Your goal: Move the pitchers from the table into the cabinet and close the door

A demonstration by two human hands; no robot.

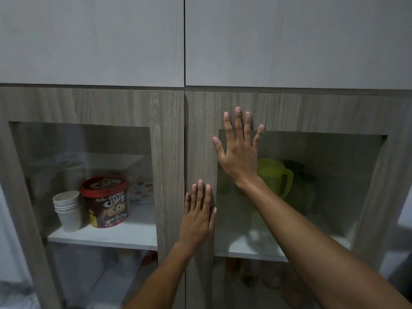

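Your right fingers (238, 121) are spread wide and flat, gripping nothing; their tips press on the wood frame of the right door (312, 110), just above its glass pane, and the thumb lies on the frame's inner upright. Your right hand (239, 150) covers the pane's upper left corner. Your left fingers (200, 195) lie straight and close together, also holding nothing, flat against that same inner upright of the right door, lower down. Your left hand (197, 217) sits right beside the centre seam, its little finger at the seam's edge.

The right door looks shut, its edge in line with the left door (167, 130) across the narrow seam. Behind the right door's glass, a yellow-green pitcher (276, 177) stands on the shelf (249, 250), its handle pointing away from the seam. A darker shape sits behind it, further from the seam; whether that is a second pitcher you cannot tell through the dim glass.

Behind the left door's glass, a red-lidded tub (106, 201) stands on a shelf, with a stack of paper cups (68, 210) just beside it on the side away from the right door. Two plain pale doors (89, 41) close the section above.
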